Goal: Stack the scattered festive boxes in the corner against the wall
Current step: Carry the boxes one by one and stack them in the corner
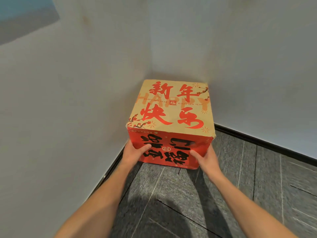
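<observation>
A festive box [171,107] with a tan top printed in red characters and a red front with black characters sits in the corner where two walls meet. My left hand [135,152] grips its lower left front corner, thumb across the red face. On the lower right corner my right hand [205,159] holds it the same way. Whether the box rests on the floor or hangs just above it is unclear; its base is partly hidden by my hands.
Pale walls [77,100] close in on the left and behind the box, with a dark skirting board [267,142] along their foot. Grey patterned floor [223,194] spreads toward me and to the right. No other boxes are in view.
</observation>
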